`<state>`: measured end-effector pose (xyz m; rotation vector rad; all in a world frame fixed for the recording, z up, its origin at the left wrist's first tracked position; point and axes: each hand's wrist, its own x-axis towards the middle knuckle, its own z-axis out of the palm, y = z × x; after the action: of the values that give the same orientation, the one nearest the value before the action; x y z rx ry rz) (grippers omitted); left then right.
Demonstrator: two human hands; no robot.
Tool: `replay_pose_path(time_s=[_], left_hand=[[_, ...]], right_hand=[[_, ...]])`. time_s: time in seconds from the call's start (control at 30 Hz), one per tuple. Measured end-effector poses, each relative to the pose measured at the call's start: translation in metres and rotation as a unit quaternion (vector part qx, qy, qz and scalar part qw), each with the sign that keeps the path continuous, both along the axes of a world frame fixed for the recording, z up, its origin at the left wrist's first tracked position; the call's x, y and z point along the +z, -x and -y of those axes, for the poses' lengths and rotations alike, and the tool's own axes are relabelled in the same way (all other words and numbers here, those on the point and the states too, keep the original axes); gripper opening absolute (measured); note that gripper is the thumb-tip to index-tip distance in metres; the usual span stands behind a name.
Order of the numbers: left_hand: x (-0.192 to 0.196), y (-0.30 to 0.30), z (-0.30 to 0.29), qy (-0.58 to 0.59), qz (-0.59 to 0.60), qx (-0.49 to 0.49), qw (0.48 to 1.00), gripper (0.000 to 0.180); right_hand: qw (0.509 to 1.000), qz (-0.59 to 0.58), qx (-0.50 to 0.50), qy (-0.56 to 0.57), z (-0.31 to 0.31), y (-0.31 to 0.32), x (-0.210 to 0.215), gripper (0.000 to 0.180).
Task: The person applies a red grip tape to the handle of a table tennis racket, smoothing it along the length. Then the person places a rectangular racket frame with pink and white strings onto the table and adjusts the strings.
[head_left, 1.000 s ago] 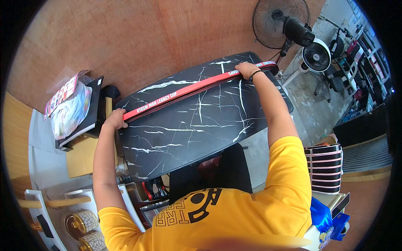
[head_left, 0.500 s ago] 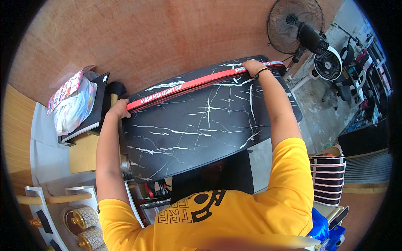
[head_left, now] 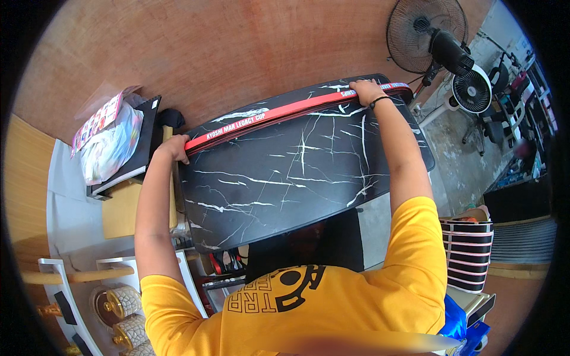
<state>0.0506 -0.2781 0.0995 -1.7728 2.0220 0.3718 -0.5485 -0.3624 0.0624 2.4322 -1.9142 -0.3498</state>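
Observation:
A long red strap with white printing (head_left: 279,113) runs across the far part of a black marble-patterned tabletop (head_left: 267,172). It looks like several layers lying together. My left hand (head_left: 175,148) is closed round its left end, at the table's left edge. Toward the other end, my right hand (head_left: 367,92) grips the strap from above, fingers bent over it. Past that hand the strap curves on to the far right corner. Between my hands it is held nearly straight. A dark band circles my right wrist.
Left of the table, a plastic bag (head_left: 113,145) lies on a black board. A black fan (head_left: 427,35) and a white fan (head_left: 471,90) stand at the far right. A wooden wall (head_left: 237,53) rises behind the table. A striped bag (head_left: 467,255) is at my right.
The whole view has shifted slightly, so the table and fans sit a little farther right. Both hands keep their hold on the strap.

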Motion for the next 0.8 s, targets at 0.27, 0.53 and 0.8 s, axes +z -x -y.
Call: replay_pose_path(time_s=[0.27,0.53,0.8], left_hand=[[-0.007,-0.015,-0.018,0.084,-0.094,0.0,0.992,0.099],[0.011,0.069,-0.091,0.29,-0.174,-0.201,0.92,0.101],[0.016,0.137,-0.148,0.257,-0.265,-0.278,0.887,0.088]], right_hand=[[0.982,0.129,0.012,0.136,-0.044,-0.008,0.02,0.06],[0.835,0.378,-0.018,0.399,-0.235,0.027,0.028,0.06],[0.711,0.314,-0.354,0.52,-0.448,0.135,-0.011,0.047]])
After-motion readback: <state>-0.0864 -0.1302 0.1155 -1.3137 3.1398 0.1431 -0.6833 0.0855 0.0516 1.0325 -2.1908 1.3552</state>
